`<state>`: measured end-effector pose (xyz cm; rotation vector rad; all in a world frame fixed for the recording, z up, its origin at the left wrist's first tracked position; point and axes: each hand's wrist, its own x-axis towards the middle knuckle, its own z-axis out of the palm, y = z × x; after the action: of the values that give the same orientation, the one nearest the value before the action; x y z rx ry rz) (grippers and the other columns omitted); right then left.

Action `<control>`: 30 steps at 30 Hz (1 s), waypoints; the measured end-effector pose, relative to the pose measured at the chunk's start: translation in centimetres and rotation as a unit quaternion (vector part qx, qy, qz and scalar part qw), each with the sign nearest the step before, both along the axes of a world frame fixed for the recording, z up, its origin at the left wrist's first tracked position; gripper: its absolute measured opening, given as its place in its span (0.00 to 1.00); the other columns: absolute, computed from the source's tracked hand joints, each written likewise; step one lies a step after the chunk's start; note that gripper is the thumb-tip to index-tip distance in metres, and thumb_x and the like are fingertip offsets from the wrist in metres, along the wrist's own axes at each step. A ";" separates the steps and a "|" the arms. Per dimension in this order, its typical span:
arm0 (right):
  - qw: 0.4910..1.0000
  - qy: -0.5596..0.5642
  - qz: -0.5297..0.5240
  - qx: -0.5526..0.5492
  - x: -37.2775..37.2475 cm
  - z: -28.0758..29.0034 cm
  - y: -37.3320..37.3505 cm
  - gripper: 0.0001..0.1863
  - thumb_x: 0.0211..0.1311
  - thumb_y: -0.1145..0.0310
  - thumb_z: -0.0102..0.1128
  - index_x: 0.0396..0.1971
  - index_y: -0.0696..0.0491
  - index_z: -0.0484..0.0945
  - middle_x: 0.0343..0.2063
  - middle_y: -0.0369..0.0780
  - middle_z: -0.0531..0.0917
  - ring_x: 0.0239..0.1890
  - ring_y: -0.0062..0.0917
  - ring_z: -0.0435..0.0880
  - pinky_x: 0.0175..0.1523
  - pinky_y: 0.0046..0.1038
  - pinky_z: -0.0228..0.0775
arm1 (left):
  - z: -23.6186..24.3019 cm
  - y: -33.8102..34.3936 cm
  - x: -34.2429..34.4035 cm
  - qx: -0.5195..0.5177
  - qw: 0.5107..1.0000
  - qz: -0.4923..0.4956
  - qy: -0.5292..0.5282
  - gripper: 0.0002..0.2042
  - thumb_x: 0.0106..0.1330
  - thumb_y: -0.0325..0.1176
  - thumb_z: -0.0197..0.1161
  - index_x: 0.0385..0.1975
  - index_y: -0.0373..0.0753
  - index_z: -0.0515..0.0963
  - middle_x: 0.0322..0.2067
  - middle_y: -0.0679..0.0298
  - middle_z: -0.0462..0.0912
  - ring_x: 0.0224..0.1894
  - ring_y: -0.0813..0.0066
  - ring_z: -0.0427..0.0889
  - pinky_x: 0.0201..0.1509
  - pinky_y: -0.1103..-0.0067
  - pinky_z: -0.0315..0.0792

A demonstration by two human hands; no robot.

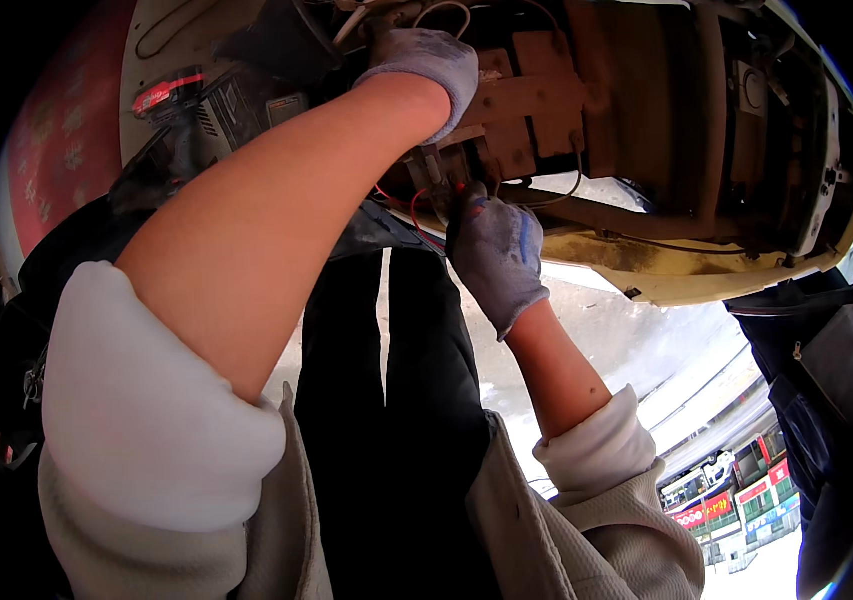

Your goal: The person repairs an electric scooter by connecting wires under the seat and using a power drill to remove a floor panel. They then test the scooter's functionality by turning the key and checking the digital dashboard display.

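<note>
Head view showed an uncovered compartment (646,90) in a yellow vehicle body (676,287), and both gloved hands were at its nearer left part. As I judged it, the work stood somewhere in its middle: access to the inside was already made, and a brown metal strap (526,97) lay across the rust-coloured blocks (554,137), which seemed fixed in their place. A thin cable (577,178) curved down from the lower side of the right block. What was left seemed to be near the red wires (414,212), which hung below the blocks, just beside the right hand; whether their ends were joined to something could not be told. The left hand (424,62), in a grey glove, was at the upper edge of the view, left of the blocks. Its forearm crossed diagonally from the lower left, with the back of the wrist turned upward, and its fingers were hidden, so I cannot tell if its grip was wide, narrow or holding something. The right hand (496,250), in a similar glove with a blue patch, was lower, and its forearm rose steeply from the lower right. Its fingers were bent toward a small dark part with some red beside it, but I cannot say surely that the grip held it. A power tool with a red battery (168,92) lay apart, to the left of the left forearm.
</note>
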<state>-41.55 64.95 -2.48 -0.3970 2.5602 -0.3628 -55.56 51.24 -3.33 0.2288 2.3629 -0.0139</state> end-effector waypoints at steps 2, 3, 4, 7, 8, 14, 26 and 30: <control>1.000 -0.001 -0.011 0.008 0.2 -0.3 0.0 0.05 0.56 0.70 0.55 0.30 0.56 0.74 0.19 0.47 0.81 0.26 0.43 0.83 0.33 0.41 0.71 | -0.6 0.1 0.2 0.004 1.000 0.003 0.015 0.15 0.51 0.28 0.70 0.41 0.42 0.85 0.43 0.60 0.85 0.46 0.66 0.85 0.45 0.74 0.80; 1.000 -0.004 -0.014 0.005 0.2 -0.3 0.0 0.05 0.56 0.70 0.55 0.30 0.56 0.74 0.19 0.47 0.81 0.26 0.44 0.83 0.33 0.41 0.71 | -0.7 0.0 0.2 0.002 1.000 0.005 0.023 0.15 0.51 0.28 0.70 0.41 0.42 0.85 0.43 0.60 0.85 0.45 0.66 0.85 0.45 0.74 0.80; 1.000 -0.007 -0.016 0.002 0.1 -0.3 0.1 0.05 0.56 0.70 0.55 0.30 0.56 0.74 0.19 0.47 0.81 0.26 0.44 0.83 0.33 0.41 0.71 | -0.6 0.0 0.2 -0.001 1.000 -0.004 0.030 0.14 0.51 0.27 0.69 0.41 0.42 0.85 0.42 0.60 0.85 0.45 0.66 0.85 0.44 0.74 0.80; 1.000 -0.012 -0.014 -0.006 0.0 -0.3 0.0 0.05 0.55 0.70 0.56 0.30 0.56 0.73 0.19 0.47 0.81 0.27 0.45 0.82 0.34 0.42 0.71 | -0.2 -0.4 -0.1 0.000 1.000 -0.017 -0.014 0.12 0.60 0.29 0.59 0.42 0.39 0.82 0.44 0.54 0.83 0.48 0.58 0.83 0.48 0.68 0.78; 1.000 -0.012 -0.011 -0.008 0.0 -0.3 0.0 0.05 0.55 0.70 0.56 0.30 0.56 0.73 0.19 0.48 0.81 0.27 0.45 0.82 0.34 0.42 0.71 | 0.0 -0.5 -0.2 -0.001 1.000 -0.017 -0.023 0.11 0.60 0.29 0.59 0.42 0.39 0.82 0.44 0.54 0.84 0.48 0.58 0.83 0.48 0.68 0.78; 0.998 -0.024 -0.039 -0.031 -0.3 0.5 -0.5 0.06 0.52 0.72 0.55 0.31 0.55 0.75 0.21 0.45 0.82 0.28 0.42 0.83 0.40 0.40 0.71 | 2.4 -0.9 -0.8 -0.007 0.999 0.001 -0.047 0.10 0.59 0.29 0.59 0.39 0.40 0.84 0.41 0.56 0.85 0.46 0.60 0.84 0.46 0.68 0.78; 0.993 -0.049 -0.093 -0.060 -0.4 0.6 0.3 0.12 0.55 0.72 0.54 0.39 0.59 0.74 0.24 0.46 0.81 0.30 0.42 0.81 0.37 0.41 0.70 | 0.7 0.3 -0.8 -0.004 0.997 0.037 -0.065 0.09 0.59 0.30 0.61 0.36 0.41 0.85 0.36 0.58 0.86 0.44 0.64 0.85 0.42 0.70 0.79; 0.992 -0.065 -0.089 -0.063 -0.6 0.4 0.5 0.19 0.52 0.72 0.57 0.44 0.65 0.74 0.28 0.49 0.81 0.32 0.42 0.81 0.38 0.37 0.72 | 0.3 0.2 -0.6 -0.004 0.998 0.039 -0.051 0.09 0.57 0.29 0.59 0.36 0.37 0.80 0.35 0.54 0.85 0.42 0.59 0.84 0.45 0.68 0.77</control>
<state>-42.15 65.43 -2.04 -0.1823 2.4579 -0.5986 -56.19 51.47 -3.04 0.1290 2.2688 0.0247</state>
